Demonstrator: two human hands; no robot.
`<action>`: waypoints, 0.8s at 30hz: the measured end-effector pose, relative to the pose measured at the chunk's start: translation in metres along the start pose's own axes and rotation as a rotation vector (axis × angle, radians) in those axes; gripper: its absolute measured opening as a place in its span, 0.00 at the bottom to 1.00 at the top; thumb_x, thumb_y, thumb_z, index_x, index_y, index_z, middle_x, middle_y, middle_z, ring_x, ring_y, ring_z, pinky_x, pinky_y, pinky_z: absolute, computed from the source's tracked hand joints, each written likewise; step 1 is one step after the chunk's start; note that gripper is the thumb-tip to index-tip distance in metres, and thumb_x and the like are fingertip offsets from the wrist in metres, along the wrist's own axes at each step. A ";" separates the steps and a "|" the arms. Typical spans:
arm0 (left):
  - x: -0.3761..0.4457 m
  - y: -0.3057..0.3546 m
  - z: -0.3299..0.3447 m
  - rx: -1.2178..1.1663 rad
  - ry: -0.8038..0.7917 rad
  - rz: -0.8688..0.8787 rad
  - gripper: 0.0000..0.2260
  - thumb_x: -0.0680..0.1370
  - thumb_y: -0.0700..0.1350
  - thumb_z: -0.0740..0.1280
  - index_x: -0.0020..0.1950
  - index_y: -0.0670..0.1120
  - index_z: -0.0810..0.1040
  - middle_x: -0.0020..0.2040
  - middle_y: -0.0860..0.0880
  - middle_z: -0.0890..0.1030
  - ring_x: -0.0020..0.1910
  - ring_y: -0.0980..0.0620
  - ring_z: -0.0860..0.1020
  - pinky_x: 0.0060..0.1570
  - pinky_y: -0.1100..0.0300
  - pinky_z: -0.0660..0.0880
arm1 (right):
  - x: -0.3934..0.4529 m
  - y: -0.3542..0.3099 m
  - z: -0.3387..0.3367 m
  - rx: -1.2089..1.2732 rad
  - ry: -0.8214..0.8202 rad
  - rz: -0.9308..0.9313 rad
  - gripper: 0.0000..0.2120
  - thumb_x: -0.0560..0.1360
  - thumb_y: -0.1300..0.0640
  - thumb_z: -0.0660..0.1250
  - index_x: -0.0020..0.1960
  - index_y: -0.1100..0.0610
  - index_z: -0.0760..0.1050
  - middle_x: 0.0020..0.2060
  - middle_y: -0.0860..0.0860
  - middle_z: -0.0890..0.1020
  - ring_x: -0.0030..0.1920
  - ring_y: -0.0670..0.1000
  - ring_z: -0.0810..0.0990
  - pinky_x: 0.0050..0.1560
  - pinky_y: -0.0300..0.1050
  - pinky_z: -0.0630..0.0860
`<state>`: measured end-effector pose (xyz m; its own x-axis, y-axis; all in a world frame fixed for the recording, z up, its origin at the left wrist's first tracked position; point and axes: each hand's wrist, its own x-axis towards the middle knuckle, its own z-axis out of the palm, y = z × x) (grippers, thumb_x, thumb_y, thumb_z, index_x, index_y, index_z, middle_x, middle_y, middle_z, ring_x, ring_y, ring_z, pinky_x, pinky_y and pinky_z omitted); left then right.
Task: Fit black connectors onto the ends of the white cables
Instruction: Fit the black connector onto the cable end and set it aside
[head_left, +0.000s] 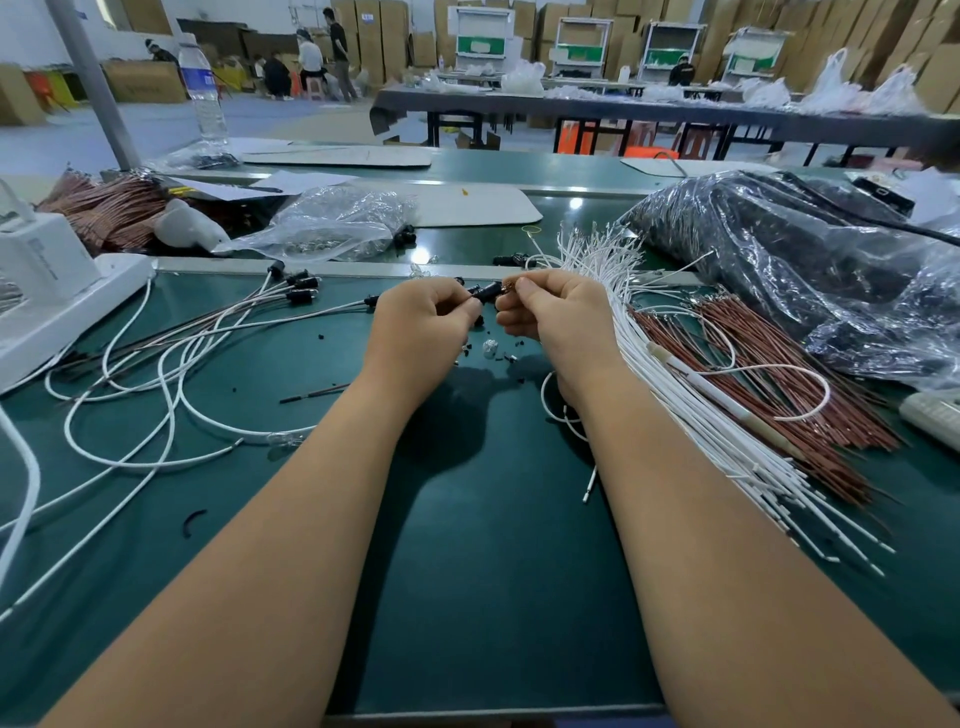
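Black plastic connector (487, 294) sits pinched in the left hand (423, 325), above the green worktop (483, 545). Right hand (553, 312), at its 3 o'clock, closes its grip on a thin metal-tipped end. Bundled white cables (691, 410) fan out at 4 o'clock.

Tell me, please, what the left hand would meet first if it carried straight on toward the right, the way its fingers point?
Most likely the right hand: the left hand holds a black connector aimed at it, almost touching, though depth is hard to judge.
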<state>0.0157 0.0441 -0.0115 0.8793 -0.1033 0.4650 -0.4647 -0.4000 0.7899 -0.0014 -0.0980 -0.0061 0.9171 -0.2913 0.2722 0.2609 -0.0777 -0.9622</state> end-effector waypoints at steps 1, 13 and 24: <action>0.000 0.000 -0.001 -0.017 -0.002 -0.008 0.08 0.76 0.40 0.68 0.37 0.42 0.80 0.33 0.40 0.80 0.31 0.47 0.75 0.40 0.47 0.78 | 0.000 0.000 0.000 0.010 -0.003 0.006 0.13 0.78 0.67 0.61 0.41 0.55 0.80 0.33 0.53 0.83 0.32 0.48 0.82 0.35 0.40 0.79; 0.002 0.003 -0.005 -0.377 -0.091 -0.214 0.10 0.77 0.36 0.66 0.37 0.43 0.80 0.32 0.46 0.78 0.29 0.53 0.74 0.32 0.65 0.74 | -0.005 -0.006 0.003 -0.065 0.018 -0.072 0.13 0.72 0.71 0.63 0.45 0.56 0.82 0.30 0.47 0.83 0.32 0.45 0.82 0.39 0.39 0.80; 0.003 0.003 -0.008 -0.449 -0.136 -0.254 0.08 0.78 0.37 0.66 0.40 0.42 0.82 0.31 0.48 0.80 0.28 0.56 0.75 0.31 0.66 0.73 | -0.008 -0.011 0.004 0.012 -0.028 -0.063 0.07 0.76 0.66 0.66 0.45 0.58 0.82 0.33 0.51 0.83 0.34 0.45 0.82 0.39 0.37 0.78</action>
<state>0.0161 0.0502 -0.0045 0.9617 -0.1828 0.2041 -0.2079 -0.0015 0.9782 -0.0102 -0.0915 0.0025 0.9066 -0.2597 0.3326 0.3220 -0.0834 -0.9430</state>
